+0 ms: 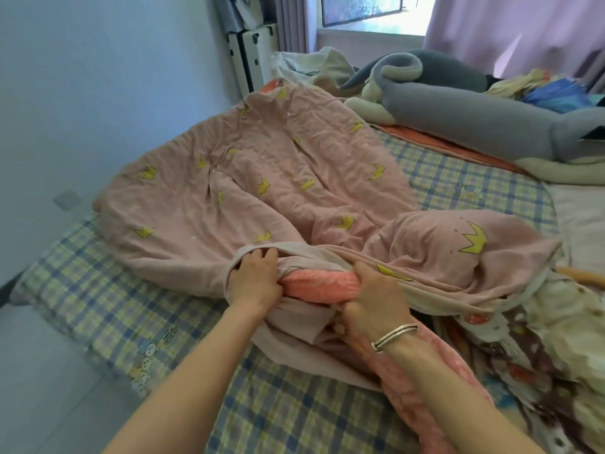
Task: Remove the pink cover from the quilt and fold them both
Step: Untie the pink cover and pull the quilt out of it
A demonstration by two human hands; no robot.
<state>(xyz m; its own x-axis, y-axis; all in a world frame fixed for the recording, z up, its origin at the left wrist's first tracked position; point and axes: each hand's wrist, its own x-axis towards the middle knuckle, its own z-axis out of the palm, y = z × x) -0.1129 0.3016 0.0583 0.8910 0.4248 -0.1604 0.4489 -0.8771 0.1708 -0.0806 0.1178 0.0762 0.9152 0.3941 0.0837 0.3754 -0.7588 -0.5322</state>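
Mouth of the pink cover (262,152), which is lying spread across the bed (114,306). Your left grip (255,278) is curling its fingers over the hem of the opening and pinching it. Your right grip (373,301) is closing round the bunched coral quilt (314,285) showing at the mouth, while most of the quilt appears to be lying inside the cover. Risk: if you are pulling on this bunch alone, the far corners are likely catching inside and dragging the cover along, or the hem is slipping from your left fingers. The freed quilt end is lying beside patterned bedding (540,339), where it may be tangling.
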